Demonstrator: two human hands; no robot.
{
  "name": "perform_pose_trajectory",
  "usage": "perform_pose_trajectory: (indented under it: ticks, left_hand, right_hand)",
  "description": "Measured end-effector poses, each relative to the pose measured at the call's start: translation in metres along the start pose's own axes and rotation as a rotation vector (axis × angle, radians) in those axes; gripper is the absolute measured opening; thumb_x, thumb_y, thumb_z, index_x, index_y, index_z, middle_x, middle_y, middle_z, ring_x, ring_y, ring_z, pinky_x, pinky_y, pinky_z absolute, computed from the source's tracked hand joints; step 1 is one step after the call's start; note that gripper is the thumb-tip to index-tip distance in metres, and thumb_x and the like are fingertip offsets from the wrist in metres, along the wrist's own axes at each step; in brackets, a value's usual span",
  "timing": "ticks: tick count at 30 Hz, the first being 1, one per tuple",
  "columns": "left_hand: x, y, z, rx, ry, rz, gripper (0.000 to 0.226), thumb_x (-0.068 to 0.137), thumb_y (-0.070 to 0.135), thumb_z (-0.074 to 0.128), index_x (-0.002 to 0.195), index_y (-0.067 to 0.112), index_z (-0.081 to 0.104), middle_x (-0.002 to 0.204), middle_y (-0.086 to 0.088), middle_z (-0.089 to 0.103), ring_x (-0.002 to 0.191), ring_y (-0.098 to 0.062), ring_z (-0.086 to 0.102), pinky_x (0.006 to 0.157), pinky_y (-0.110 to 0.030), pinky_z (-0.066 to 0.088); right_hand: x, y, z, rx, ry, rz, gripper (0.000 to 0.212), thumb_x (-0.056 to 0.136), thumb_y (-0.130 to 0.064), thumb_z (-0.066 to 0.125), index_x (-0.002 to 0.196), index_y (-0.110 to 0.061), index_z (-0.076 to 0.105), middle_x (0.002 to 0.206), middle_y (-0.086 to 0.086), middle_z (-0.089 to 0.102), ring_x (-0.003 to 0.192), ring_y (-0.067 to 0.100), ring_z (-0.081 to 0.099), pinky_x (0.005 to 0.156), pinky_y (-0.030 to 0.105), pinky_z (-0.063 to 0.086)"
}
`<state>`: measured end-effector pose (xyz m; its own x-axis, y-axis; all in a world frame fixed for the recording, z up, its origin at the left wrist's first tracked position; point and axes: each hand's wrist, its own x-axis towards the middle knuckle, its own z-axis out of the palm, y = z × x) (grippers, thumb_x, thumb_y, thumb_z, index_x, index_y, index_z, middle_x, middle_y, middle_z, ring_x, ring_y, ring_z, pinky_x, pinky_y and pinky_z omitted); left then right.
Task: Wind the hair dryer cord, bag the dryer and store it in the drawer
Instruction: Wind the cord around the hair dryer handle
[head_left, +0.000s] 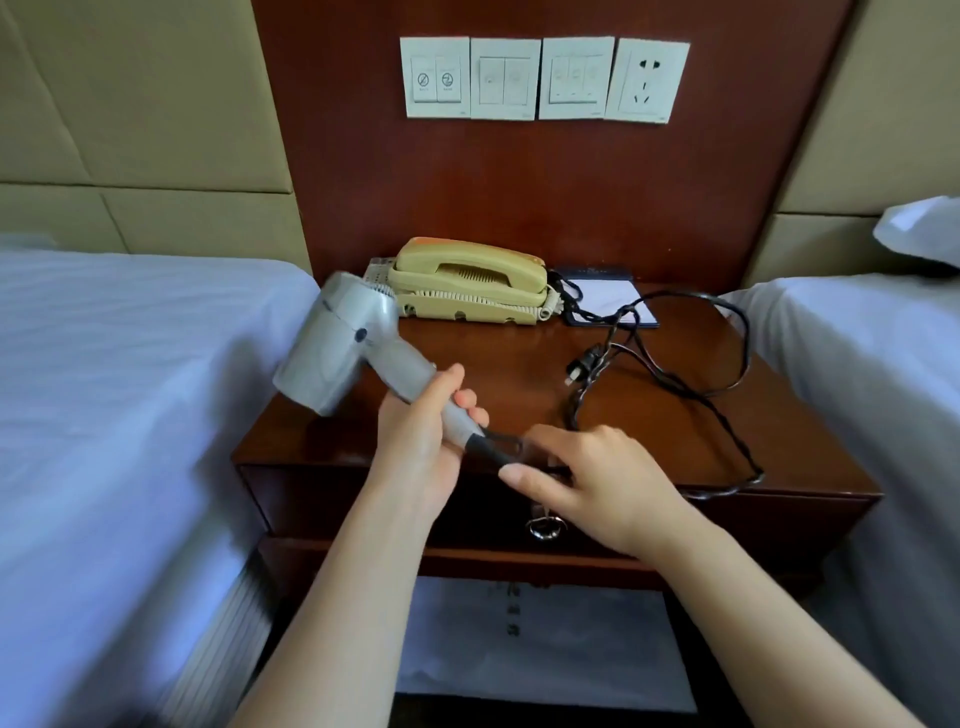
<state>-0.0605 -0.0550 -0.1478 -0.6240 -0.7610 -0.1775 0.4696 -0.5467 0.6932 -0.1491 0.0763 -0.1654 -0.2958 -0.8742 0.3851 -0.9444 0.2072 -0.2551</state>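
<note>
Left hand (423, 431) clenched around the handle of the silver hair dryer (340, 345), holding it raised over the front left corner of the nightstand (498, 364), barrel tilted up and to the left. Right hand (587, 483) pinching the black cord (722, 410) just where it leaves the handle's black end, fingers closed on it, somewhat blurred. From there, cord trailing right along the nightstand's front edge, looping back across the polished red-brown top in loose, twisted coils, plug (584, 364) lying free near the middle. At the back of the top, a yellowed corded telephone (470, 283), and just to its right a dark folder with a white notepad (608, 301), one loop of cord lying over it. Below the top, a closed drawer (363, 499) with a metal ring pull (543, 527), partly hidden behind the right wrist. Under the drawer, an open shelf with something white (540, 634) lying in it, print too blurred to read. Behind, a dark wooden wall panel carrying a row of three white switch plates (506, 78) and one wall socket (649, 80). On either side, padded beige wall panels (130, 104) and two beds with white sheets (119, 374), a pillow (919, 228) on the right one.
</note>
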Motion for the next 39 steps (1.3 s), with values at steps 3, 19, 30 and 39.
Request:
perform_pose_trajectory:
  ticks: [3,19,30,39]
  left_hand:
    - [0.002,0.001,-0.001,0.110,-0.058,0.012,0.017,0.091,0.000,0.054,0.083,0.012,0.045,0.064,-0.001,0.041,0.039,-0.006,0.040,0.037,-0.020,0.035]
    - [0.004,0.022,-0.006,0.353,-0.111,-0.002,0.025,0.088,0.036,0.060,0.082,0.015,0.048,0.062,0.001,0.041,0.038,-0.006,0.033,0.035,-0.018,0.029]
    - [0.012,0.037,-0.042,0.696,-0.046,0.199,0.016,0.089,0.022,0.063,0.091,0.012,0.051,0.068,-0.005,0.045,0.038,-0.010,0.039,0.036,-0.022,0.033]
    - [0.023,0.053,-0.052,0.923,0.111,0.393,0.023,0.085,0.009,0.062,0.078,0.018,0.043,0.066,-0.008,0.044,0.043,-0.018,0.041,0.041,-0.026,0.036]
  right_hand:
    - [0.000,0.009,0.003,-0.064,-0.014,-0.031,0.071,0.072,-0.079,0.016,0.081,-0.021,0.056,0.056,-0.003,0.051,0.057,0.022,0.053,0.046,0.026,0.027]
    - [0.006,0.043,0.006,-0.159,0.018,-0.216,0.031,0.088,-0.035,0.047,0.069,-0.014,0.058,0.076,-0.001,0.055,0.063,0.018,0.055,0.057,0.026,0.045]
    - [-0.001,0.060,-0.008,-0.087,-0.022,-0.096,0.055,0.082,-0.073,0.024,0.072,-0.025,0.049,0.063,-0.010,0.049,0.063,0.011,0.050,0.057,0.018,0.032]
    - [-0.003,0.088,-0.020,-0.350,0.236,-0.047,0.054,0.084,-0.059,0.040,0.055,-0.016,0.051,0.045,-0.002,0.049,0.043,0.020,0.052,0.044,0.019,0.021]
